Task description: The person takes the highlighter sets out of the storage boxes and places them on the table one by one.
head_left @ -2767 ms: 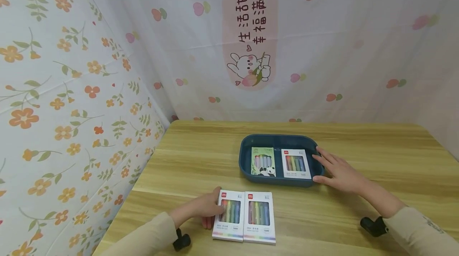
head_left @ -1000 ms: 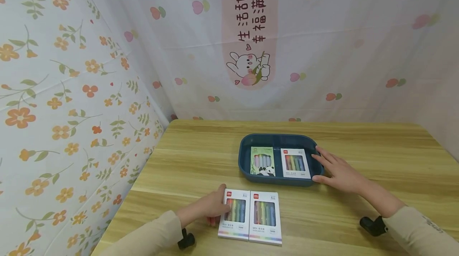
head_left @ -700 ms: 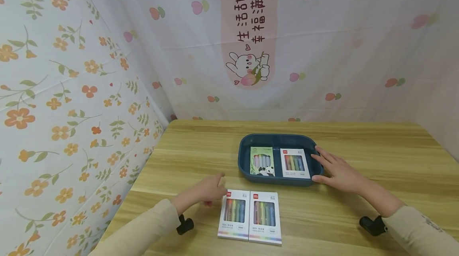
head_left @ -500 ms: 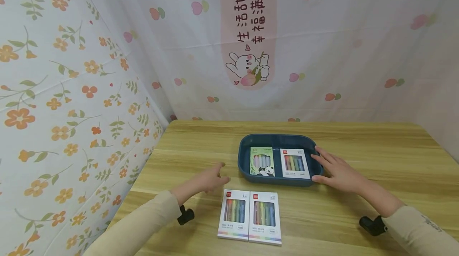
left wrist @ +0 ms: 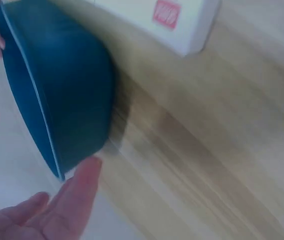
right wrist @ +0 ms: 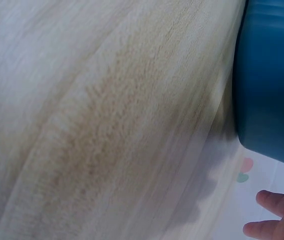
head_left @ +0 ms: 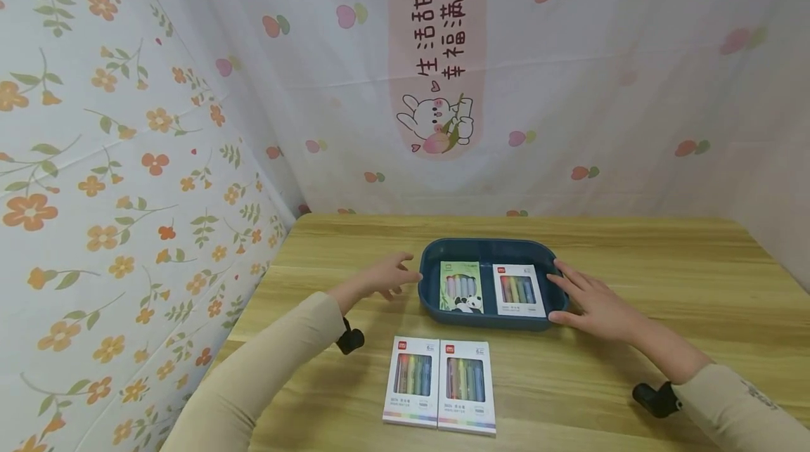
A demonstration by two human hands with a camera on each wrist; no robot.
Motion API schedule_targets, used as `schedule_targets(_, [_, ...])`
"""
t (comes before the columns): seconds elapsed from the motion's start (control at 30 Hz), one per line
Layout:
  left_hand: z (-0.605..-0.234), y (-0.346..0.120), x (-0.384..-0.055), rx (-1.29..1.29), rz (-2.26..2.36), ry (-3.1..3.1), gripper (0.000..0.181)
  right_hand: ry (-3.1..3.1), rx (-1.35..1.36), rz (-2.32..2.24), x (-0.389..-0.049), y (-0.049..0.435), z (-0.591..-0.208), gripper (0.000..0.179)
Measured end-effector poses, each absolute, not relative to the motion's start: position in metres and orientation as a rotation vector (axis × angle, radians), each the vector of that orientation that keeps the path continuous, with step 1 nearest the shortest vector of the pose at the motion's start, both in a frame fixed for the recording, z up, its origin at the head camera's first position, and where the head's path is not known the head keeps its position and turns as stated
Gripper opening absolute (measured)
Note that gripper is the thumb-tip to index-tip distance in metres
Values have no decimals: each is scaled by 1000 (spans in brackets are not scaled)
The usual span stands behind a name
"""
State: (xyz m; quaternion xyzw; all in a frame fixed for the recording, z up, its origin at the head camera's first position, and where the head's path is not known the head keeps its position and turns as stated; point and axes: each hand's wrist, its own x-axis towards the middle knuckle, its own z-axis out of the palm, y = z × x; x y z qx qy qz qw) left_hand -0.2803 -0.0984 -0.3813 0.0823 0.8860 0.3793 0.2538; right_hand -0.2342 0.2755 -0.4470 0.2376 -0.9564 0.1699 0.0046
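A dark blue two-compartment tray [head_left: 484,320] stands at the middle of the table. Its left compartment contains a green pack of pens with a panda print [head_left: 460,288], its right one a white highlighter box [head_left: 519,290]. My left hand [head_left: 387,276] is at the tray's left end, fingers spread and holding nothing; whether the thumb touches the rim I cannot tell. At the right end my right hand [head_left: 595,306] rests against the rim with its fingers loosely spread. In front of the tray, another white highlighter box [head_left: 410,382] and a matching box [head_left: 467,387] lie side by side.
The wooden table [head_left: 664,276] extends to both sides of the tray. Behind it hangs a white curtain [head_left: 569,86] with fruit prints and a rabbit picture. A floral cloth [head_left: 139,178] covers the left side.
My left hand has let go of the left highlighter box and moved forward to the tray's left end. Before that, both loose boxes shifted slightly right. My right hand stays at the tray.
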Motion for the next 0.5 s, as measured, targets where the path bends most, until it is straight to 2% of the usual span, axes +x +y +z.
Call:
schedule_targets(0.2, [-378, -92, -300, 54, 1165, 2251, 52, -2999, 735, 543, -233, 275, -445, 72])
schedule_targets(0.5, [-381, -77, -314, 50, 1231, 2242, 59, -2962, 742, 535, -231, 274, -447, 71])
